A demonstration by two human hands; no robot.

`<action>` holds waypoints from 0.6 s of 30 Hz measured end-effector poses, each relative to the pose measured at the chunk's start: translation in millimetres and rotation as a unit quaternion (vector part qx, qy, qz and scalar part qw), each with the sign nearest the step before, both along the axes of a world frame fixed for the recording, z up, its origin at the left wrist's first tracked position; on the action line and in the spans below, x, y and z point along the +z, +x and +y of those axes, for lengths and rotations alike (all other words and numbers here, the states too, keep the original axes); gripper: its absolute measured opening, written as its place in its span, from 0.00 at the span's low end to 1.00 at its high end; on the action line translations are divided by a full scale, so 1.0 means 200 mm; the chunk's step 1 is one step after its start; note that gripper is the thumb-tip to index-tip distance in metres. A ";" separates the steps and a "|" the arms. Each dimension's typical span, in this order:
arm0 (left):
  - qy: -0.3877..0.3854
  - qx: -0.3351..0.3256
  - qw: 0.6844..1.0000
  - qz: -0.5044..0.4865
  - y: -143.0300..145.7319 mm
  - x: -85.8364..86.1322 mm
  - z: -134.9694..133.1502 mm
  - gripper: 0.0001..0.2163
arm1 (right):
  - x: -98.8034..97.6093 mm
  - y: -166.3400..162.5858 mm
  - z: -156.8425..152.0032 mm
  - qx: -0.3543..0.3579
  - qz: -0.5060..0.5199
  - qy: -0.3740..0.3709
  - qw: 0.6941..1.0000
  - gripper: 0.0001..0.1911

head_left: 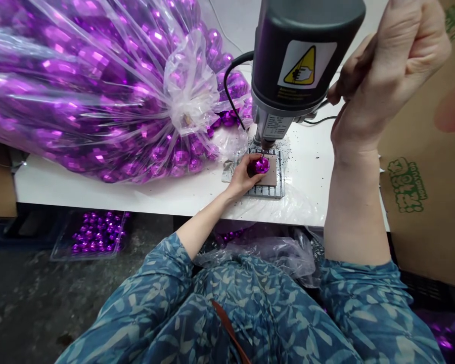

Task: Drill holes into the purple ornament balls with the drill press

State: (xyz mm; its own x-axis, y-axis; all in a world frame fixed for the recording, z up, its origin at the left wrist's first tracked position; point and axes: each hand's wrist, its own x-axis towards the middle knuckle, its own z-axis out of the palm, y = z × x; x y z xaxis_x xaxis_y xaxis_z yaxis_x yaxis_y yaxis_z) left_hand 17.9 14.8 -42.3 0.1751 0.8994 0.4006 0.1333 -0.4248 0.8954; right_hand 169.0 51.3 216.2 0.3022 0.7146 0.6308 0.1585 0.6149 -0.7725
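A shiny purple faceted ball rests on a brown board over the slotted metal base of a small bench drill press. My left hand is closed around the ball's left side, thumb below and fingers above. The drill's chuck and bit stand directly over the ball; whether the bit touches it I cannot tell. Raised at the upper right, my right hand is wrapped around the drill press's lever, most of which the hand hides.
A huge clear plastic bag of purple balls covers the table's left side. A cardboard box stands at the right. Dark shavings dot the white table. Below sit a clear bin of purple balls and crumpled plastic. A black cable loops beside the drill.
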 end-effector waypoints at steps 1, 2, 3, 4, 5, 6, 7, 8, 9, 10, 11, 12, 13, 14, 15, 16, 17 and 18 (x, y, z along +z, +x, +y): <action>0.000 0.002 1.000 -0.002 0.00 0.00 0.00 0.27 | 0.00 0.00 0.00 -0.004 0.012 -0.001 1.000 0.47; 0.001 0.005 1.000 -0.004 0.00 0.00 0.00 0.27 | 0.00 -0.01 0.00 -0.006 0.014 0.001 1.000 0.47; 0.001 0.008 1.000 -0.005 0.00 -0.01 0.00 0.27 | 0.00 -0.01 -0.01 -0.009 0.019 0.006 1.000 0.46; 0.001 0.012 1.000 -0.006 0.00 -0.01 0.00 0.27 | -0.01 -0.02 -0.02 -0.013 0.027 0.011 0.999 0.46; 0.000 0.015 1.000 -0.007 0.00 -0.01 0.00 0.27 | -0.01 -0.03 -0.03 -0.016 0.036 0.017 0.999 0.46; 0.000 0.015 1.000 -0.009 0.01 -0.02 -0.01 0.28 | -0.02 -0.04 -0.05 -0.021 0.044 0.022 0.999 0.47; 0.000 0.013 1.000 -0.013 0.01 -0.02 -0.01 0.28 | -0.03 -0.05 -0.07 -0.028 0.051 0.027 0.998 0.47; 0.003 0.009 1.000 -0.019 0.01 -0.03 -0.01 0.28 | -0.05 -0.06 -0.09 -0.037 0.054 0.032 0.997 0.47; 0.006 0.004 1.000 -0.025 0.01 -0.03 -0.01 0.28 | -0.07 -0.06 -0.11 -0.045 0.058 0.038 0.997 0.47; 0.010 -0.001 0.999 -0.031 0.01 -0.04 -0.01 0.28 | -0.09 -0.06 -0.14 -0.053 0.060 0.045 0.996 0.47; 0.013 -0.005 0.999 -0.037 0.02 -0.04 0.00 0.28 | -0.12 -0.07 -0.16 -0.059 0.062 0.053 0.995 0.47; 0.015 -0.007 0.999 -0.042 0.02 -0.05 0.00 0.28 | -0.15 -0.06 -0.17 -0.063 0.065 0.061 0.994 0.47; 0.017 -0.009 0.999 -0.045 0.02 -0.06 0.00 0.28 | -0.18 -0.06 -0.18 -0.063 0.068 0.068 0.993 0.48; 0.018 -0.012 0.999 -0.049 0.02 -0.06 0.00 0.28 | -0.21 -0.06 -0.19 -0.064 0.073 0.073 0.993 0.49; 0.020 -0.014 0.998 -0.052 0.02 -0.07 0.01 0.28 | -0.24 -0.05 -0.19 -0.065 0.079 0.079 0.992 0.51; 0.023 -0.015 0.998 -0.056 0.02 -0.07 0.01 0.28 | -0.26 -0.05 -0.19 -0.066 0.086 0.085 0.990 0.54; 0.026 -0.017 0.998 -0.058 0.02 -0.07 0.01 0.28 | -0.28 -0.05 -0.18 -0.069 0.091 0.091 0.989 0.55; 0.027 -0.019 0.998 -0.059 0.02 -0.07 0.01 0.28 | -0.29 -0.05 -0.17 -0.073 0.093 0.096 0.988 0.56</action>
